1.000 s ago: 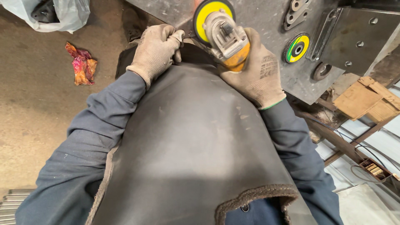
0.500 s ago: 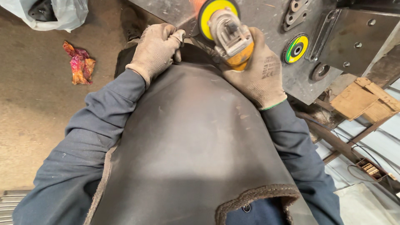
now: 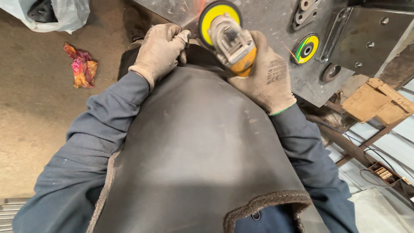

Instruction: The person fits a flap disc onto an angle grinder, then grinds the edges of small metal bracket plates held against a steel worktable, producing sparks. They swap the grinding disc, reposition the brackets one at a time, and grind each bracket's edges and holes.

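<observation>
Grip: the gloved left hand [image 3: 160,51] is closed round what appears to be the side handle, mostly hidden, and the gloved right hand [image 3: 264,80] is wrapped round the orange body of the one angle grinder [image 3: 228,36], a two-handed hold that likely steadies its yellow disc on the steel plate [image 3: 276,17] edge, where sparks show. Counted left to right: one plastic bag [image 3: 56,15], one crumpled red rag [image 3: 81,67] on the floor, one spare flap disc [image 3: 306,48] on the worktop.

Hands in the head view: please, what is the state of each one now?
Left hand: closed on something dark; what, cannot be told.
Right hand: closed around the orange angle grinder with yellow disc.
</observation>
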Tool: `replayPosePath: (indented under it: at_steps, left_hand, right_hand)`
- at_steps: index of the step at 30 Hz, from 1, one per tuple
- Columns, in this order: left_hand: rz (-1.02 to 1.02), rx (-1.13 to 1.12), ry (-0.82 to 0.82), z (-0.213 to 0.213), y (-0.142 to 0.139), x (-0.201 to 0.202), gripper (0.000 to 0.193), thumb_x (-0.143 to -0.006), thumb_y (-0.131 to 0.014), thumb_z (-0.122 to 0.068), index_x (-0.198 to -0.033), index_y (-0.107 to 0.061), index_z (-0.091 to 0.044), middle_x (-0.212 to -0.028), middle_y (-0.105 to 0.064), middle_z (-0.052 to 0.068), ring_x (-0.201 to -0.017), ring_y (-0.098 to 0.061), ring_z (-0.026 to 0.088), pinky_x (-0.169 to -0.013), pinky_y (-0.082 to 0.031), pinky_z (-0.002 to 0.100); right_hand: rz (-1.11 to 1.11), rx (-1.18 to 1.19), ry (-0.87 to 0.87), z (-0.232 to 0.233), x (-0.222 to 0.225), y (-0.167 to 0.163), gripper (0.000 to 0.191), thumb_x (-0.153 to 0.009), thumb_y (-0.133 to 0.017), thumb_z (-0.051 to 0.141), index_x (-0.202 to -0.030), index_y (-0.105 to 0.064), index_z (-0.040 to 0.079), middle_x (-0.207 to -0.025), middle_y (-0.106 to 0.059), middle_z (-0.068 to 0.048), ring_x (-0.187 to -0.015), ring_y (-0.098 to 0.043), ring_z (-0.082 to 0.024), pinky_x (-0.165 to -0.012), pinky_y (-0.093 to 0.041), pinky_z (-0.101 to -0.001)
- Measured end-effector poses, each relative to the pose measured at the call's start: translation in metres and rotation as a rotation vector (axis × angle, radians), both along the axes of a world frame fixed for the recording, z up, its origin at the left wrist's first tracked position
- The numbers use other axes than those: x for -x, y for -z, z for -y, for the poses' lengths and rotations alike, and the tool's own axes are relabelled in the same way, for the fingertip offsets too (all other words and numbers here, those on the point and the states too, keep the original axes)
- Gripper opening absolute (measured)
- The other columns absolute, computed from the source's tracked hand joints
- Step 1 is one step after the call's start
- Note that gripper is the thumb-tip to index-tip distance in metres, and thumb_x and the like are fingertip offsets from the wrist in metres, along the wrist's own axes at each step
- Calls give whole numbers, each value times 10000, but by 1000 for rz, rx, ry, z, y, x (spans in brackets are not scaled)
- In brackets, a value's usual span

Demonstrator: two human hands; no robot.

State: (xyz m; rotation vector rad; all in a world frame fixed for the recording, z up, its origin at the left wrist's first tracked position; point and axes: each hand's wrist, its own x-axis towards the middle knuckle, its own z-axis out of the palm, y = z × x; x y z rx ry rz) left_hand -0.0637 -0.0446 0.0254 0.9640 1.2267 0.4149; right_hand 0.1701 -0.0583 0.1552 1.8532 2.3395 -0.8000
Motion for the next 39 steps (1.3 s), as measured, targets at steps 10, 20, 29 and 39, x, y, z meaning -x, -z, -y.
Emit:
replayPosePath:
  at_steps: [10,20,29,39]
  left_hand:
    - [-1,3,-6,1,0,1,375,-1032,-576,-311,-814,-673,-21,-576,-648,40,-467,-554,132,-495,-440,318]
    - [-5,36,-10,-1,-5,3,377,-1032,-578,-310,-803,-669,-26,-570,-646,39,-450,-542,127,-476,-429,317]
    - [8,24,-30,-1,-5,3,374,-1036,-579,-299,-805,-663,-17,-567,-646,45,-451,-550,121,-466,-426,314]
    - [2,45,-31,-1,-5,0,362,-1037,-584,-300,-821,-670,-21,-581,-656,49,-450,-531,137,-463,-418,326]
  right_hand:
    - [-4,6,7,0,1,-1,799,-805,-907,276,-1407,-437,40,-1164,-708,-213,-1068,-705,-412,-879,-573,-458]
    - [-5,-4,4,0,2,-1,760,-831,-902,283,-1396,-450,52,-1161,-715,-215,-1062,-709,-416,-872,-575,-456]
    - [-5,-45,123,-2,-2,-3,734,-884,-893,269,-1405,-443,15,-1135,-728,-218,-1060,-733,-396,-894,-584,-445]
    - [-6,-39,33,-13,15,-2,728,-911,-922,343,-1382,-469,22,-1132,-733,-216,-1047,-725,-409,-889,-580,-448]
